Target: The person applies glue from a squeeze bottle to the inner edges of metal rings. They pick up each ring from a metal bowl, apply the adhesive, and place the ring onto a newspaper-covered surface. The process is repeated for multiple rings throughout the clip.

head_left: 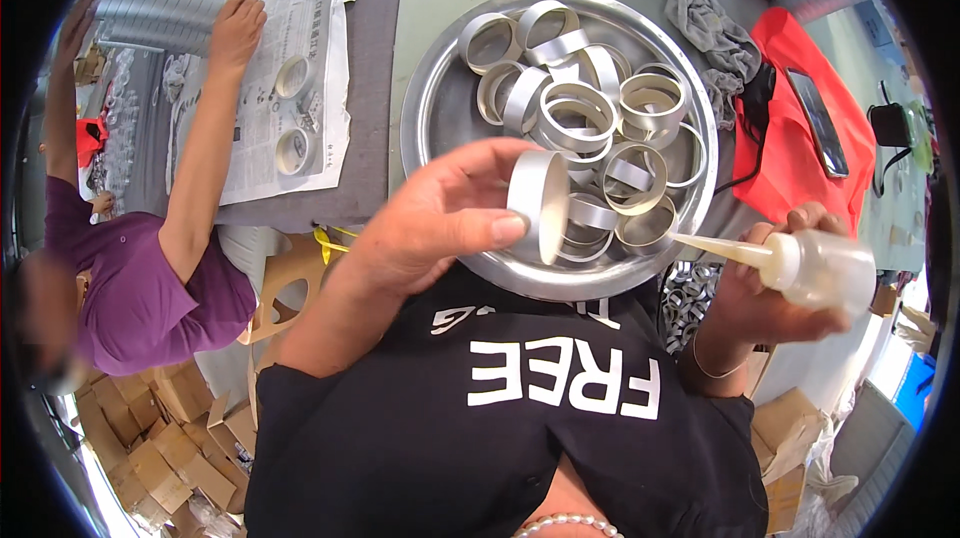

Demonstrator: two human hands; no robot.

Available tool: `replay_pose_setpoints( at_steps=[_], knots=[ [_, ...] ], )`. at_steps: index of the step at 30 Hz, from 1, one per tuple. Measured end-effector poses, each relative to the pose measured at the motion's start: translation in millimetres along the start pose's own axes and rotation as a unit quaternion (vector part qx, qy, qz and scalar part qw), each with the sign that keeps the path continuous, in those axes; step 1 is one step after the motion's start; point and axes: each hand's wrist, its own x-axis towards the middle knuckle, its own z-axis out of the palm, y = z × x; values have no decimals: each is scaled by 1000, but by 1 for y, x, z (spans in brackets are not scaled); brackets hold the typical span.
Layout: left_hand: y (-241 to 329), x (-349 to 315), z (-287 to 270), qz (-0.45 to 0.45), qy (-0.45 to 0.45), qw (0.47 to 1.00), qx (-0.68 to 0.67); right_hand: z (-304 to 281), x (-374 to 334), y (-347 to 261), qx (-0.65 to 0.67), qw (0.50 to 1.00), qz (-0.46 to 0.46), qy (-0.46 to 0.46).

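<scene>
Between the thumb and fingers of my left hand point(435, 218) is a silver metal ring point(528, 200), tilted up on edge above the near part of a round metal tray point(425, 88). My right hand point(755, 288) grips a translucent squeeze bottle point(830, 273) lying sideways, its long thin nozzle point(715, 246) pointing left. The nozzle tip is apart from the held ring, in front of the tray's right side. Several more silver rings point(578, 116) lie heaped in the tray, some overlapping.
Right of the tray, a red cloth point(785, 48) bears a phone point(818, 123), with a grey rag point(705, 23) behind. At left, a person in a purple shirt point(150, 278) reaches over newspaper point(300, 38) holding ring-shaped pieces. Cardboard boxes point(160, 458) stand below.
</scene>
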Motion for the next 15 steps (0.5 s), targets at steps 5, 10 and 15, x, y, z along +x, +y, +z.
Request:
replay_pose_setpoints(
  at_steps=[5, 10, 15],
  knots=[
    [-18, 20, 15, -109, -57, 962, -243, 4, 0, -17, -47, 958, -142, -245],
    [-34, 11, 20, -161, -62, 912, -371, 20, -2, -17, -56, 892, -158, -420],
    [-31, 11, 26, -184, -69, 921, -336, 31, -6, -11, -97, 881, -218, -408]
  ],
)
